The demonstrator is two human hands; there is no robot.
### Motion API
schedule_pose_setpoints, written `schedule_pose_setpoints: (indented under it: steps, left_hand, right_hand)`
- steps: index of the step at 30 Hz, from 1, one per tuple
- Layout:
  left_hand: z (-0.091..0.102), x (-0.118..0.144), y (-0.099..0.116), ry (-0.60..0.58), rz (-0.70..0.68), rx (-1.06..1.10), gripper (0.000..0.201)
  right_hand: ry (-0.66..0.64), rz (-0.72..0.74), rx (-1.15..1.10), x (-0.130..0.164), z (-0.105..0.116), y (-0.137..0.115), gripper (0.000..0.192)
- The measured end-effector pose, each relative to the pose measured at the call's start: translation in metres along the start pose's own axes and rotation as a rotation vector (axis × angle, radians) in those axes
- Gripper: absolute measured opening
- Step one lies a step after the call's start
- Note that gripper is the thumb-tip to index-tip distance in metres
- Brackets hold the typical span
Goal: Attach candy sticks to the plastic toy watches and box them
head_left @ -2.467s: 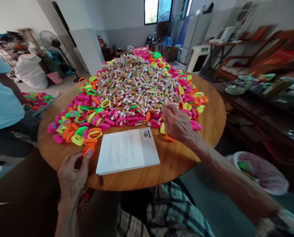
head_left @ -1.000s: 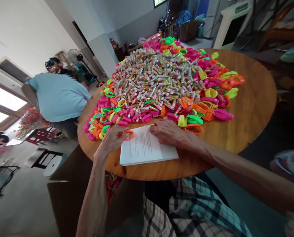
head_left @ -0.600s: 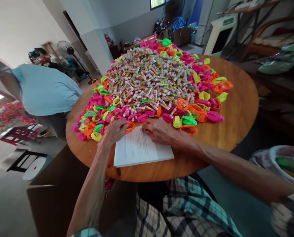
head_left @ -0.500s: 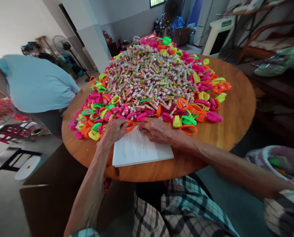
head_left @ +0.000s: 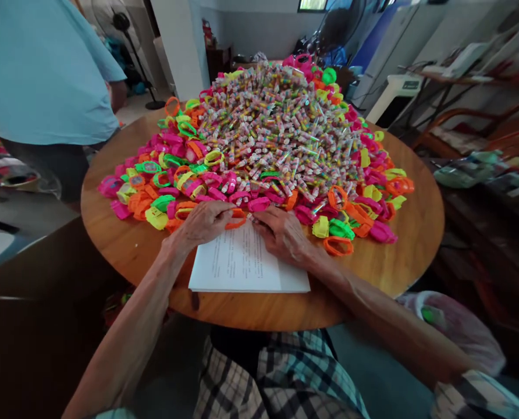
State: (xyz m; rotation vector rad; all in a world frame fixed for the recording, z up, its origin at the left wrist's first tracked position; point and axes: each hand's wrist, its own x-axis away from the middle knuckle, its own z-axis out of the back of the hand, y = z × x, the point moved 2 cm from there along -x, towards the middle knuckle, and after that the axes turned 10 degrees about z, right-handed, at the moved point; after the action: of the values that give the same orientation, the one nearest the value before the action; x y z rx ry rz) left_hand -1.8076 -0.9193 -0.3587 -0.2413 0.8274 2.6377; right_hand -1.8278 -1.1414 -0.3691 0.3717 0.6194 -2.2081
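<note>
Roughly oval orange plastic band [head_left: 237,224].

The plastic band [head_left: 236,226] over the printed booklet [head_left: 246,267] is coloured in bright orange. The white page of this booklet is covered with dark lines of print, and its right side is tinted pale grey. In the heap of wrapped tubes [head_left: 277,125], white and pale pink are mixed with yellow and green. This heap is bordered by toy watches [head_left: 170,139] made in hot pink, neon green, lemon yellow and orange. The tabletop [head_left: 390,262] is seen in warm brown, with wood grain. The lap cloth [head_left: 228,387] is patterned with dark and cream checks, tinged partly with blue-green. A light blue shirt [head_left: 45,75] is worn by another person.
</note>
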Motion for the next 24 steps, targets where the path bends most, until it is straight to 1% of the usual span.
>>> schedule_pose_setpoints:
  steps: [4,7,11,14,17,24]
  left_hand:
    - [-0.007,0.0,-0.004,0.043,0.007,-0.022,0.038]
    - [-0.014,0.001,-0.006,0.041,-0.036,-0.057,0.035]
    - [-0.016,0.003,-0.006,0.065,-0.058,-0.075,0.035]
    - [-0.016,0.004,-0.006,0.081,-0.065,-0.113,0.036]
    - [-0.017,0.005,-0.006,0.07,-0.075,-0.14,0.037]
    - [-0.02,0.008,-0.005,0.057,-0.095,-0.116,0.039]
  right_hand:
    - [0.019,0.013,-0.01,0.001,0.001,0.001,0.029]
    - [0.045,0.061,-0.037,0.002,0.001,0.002,0.028]
    - [0.065,0.123,-0.064,0.004,-0.001,0.003,0.029]
    - [0.053,0.143,-0.043,0.004,-0.002,0.003,0.029]
    - [0.025,0.156,-0.002,0.004,-0.002,0.001,0.029]
    - [-0.06,0.188,0.111,0.001,-0.001,-0.006,0.027]
